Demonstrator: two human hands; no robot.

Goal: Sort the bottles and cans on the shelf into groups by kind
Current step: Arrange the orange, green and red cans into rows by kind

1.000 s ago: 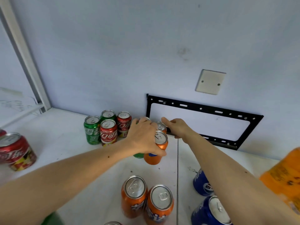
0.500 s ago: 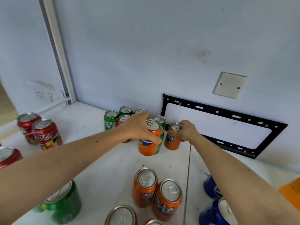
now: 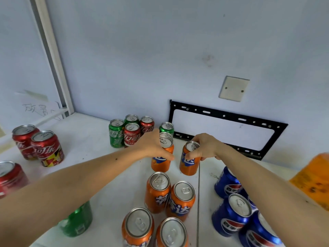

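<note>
White shelf (image 3: 92, 139) runs back to a pale blue wall, where a black metal bracket (image 3: 227, 118) is fixed low. At the middle, the left hand (image 3: 153, 147) grips one orange can (image 3: 161, 162) near its top, and the right hand (image 3: 204, 148) grips a second orange can (image 3: 189, 162) just beside it; a narrow gap stays between them. Four more orange cans (image 3: 157, 192) stand nearer, with little room. Blue cans (image 3: 231, 213) crowd the right side. Green and red cans (image 3: 130, 133) stand by the back wall, and red cans (image 3: 46, 147) near the left edge. Bare shelf lies open between these groups.
</note>
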